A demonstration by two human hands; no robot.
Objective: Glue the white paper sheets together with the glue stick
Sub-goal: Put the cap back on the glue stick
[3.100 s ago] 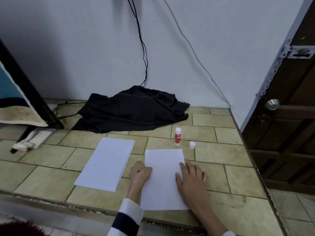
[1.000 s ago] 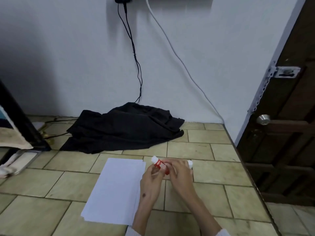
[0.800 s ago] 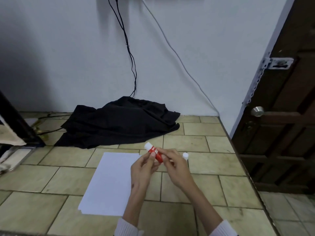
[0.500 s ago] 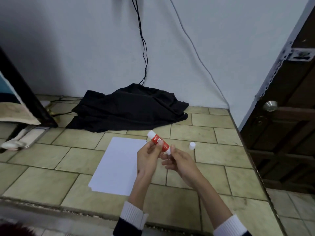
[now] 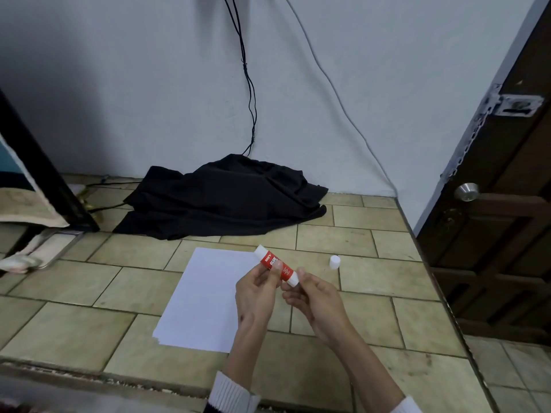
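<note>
A red and white glue stick [image 5: 275, 265] is held slanted above the tiled floor, its open end pointing up and to the left. My left hand [image 5: 256, 296] grips its red middle with thumb and fingers. My right hand [image 5: 313, 299] pinches the white base end. A stack of white paper sheets [image 5: 205, 296] lies flat on the tiles under and left of my hands. The white cap [image 5: 334, 261] stands on the floor to the right, apart from both hands.
A crumpled black cloth [image 5: 223, 198] lies by the wall behind the paper, with cables [image 5: 250, 93] hanging down to it. A dark wooden door [image 5: 507, 204] stands at the right. A tray with a rag [image 5: 32, 251] sits at the left. The tiled step edge [image 5: 119, 380] runs near me.
Three seconds ago both hands pressed a sheet flat and the glue stick stood on the floor. Since then the hands have picked up the stick and hold it between them; that sheet is gone from under them.
</note>
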